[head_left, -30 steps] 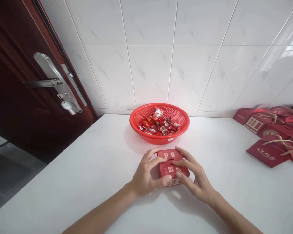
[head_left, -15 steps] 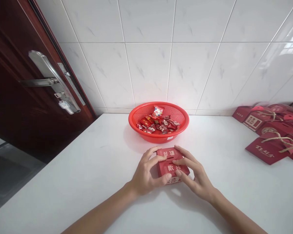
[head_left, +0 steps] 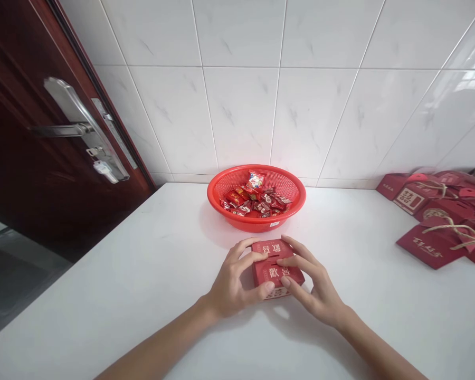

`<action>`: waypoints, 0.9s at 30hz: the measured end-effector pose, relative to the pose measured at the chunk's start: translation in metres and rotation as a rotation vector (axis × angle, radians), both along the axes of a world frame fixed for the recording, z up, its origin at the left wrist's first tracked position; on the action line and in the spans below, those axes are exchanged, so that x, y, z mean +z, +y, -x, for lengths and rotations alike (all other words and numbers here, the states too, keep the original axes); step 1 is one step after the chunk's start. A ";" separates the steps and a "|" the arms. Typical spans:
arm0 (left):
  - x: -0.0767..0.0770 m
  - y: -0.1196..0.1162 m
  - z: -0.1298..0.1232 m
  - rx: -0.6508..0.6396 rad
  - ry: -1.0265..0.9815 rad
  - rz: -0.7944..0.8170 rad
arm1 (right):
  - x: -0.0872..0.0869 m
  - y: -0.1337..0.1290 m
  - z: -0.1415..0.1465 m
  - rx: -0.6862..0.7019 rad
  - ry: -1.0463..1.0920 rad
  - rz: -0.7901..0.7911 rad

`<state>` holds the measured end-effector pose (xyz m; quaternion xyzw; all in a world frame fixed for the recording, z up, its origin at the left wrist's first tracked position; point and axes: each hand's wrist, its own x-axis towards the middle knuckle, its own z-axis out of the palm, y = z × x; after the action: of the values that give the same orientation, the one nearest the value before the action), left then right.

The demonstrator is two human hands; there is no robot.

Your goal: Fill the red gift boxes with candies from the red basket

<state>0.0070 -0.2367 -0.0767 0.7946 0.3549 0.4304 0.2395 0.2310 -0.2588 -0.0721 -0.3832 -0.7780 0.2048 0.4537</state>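
A small red gift box [head_left: 272,274] with pale printed characters rests on the white table, its two top flaps folded inward with a slot between them. My left hand [head_left: 237,279] curves round the box's left side, thumb at the near edge and fingers on the top. From the right, my right hand [head_left: 314,282] holds it too, with fingertips lying across the flaps and the far edge. Just beyond the box sits a red plastic basket [head_left: 257,226] with several wrapped candies [head_left: 259,201] inside.
Several red gift boxes [head_left: 435,243], some with twine handles, are piled at the table's right. A tiled wall [head_left: 241,116] borders the back of the table [head_left: 150,253]. On the left is a dark red door [head_left: 19,153] with a metal handle [head_left: 63,130] and hanging keys.
Both hands and the box have shifted very slightly left in view. The hold on the box looks the same.
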 end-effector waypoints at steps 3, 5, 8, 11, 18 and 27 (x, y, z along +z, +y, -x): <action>-0.001 0.001 0.001 -0.002 0.009 0.016 | 0.000 0.001 0.000 0.002 -0.004 0.001; -0.001 0.001 0.002 -0.003 0.012 0.020 | 0.000 0.001 0.001 0.001 -0.007 -0.001; -0.001 0.002 0.002 -0.004 0.013 0.016 | -0.001 0.002 0.001 0.000 -0.009 -0.007; -0.002 0.002 0.002 -0.009 0.016 0.018 | 0.000 0.002 0.001 -0.002 -0.011 -0.009; -0.003 0.002 0.003 -0.018 0.011 0.028 | 0.001 0.000 0.001 0.000 -0.027 -0.001; -0.002 0.000 0.003 -0.018 0.002 0.048 | 0.000 0.000 0.000 -0.008 -0.048 0.006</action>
<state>0.0043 -0.2370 -0.0790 0.7921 0.3582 0.4190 0.2622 0.2306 -0.2591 -0.0720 -0.3925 -0.7866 0.1959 0.4346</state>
